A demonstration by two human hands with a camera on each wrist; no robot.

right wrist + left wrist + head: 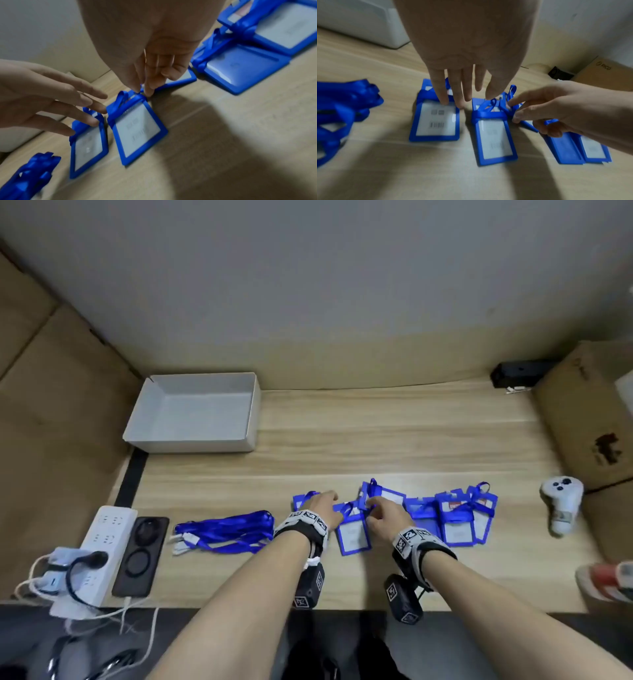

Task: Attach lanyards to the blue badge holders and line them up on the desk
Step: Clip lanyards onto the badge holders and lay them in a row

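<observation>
A row of blue badge holders (404, 518) lies along the front of the wooden desk (376, 440). The left hand (322, 506) has straight, spread fingers; its fingertips (444, 102) rest on the top of the leftmost holder (435, 121), whose card shows a barcode and two small square codes, too blurred to read. The right hand (383, 515) pinches the blue lanyard loop (139, 93) between thumb and forefinger at the top edge of the second holder (137, 134), which lies flat just beside the first. A bundle of loose lanyards (226, 530) lies left of the row. A cardboard box (607, 73) at the back reads "PICO".
</observation>
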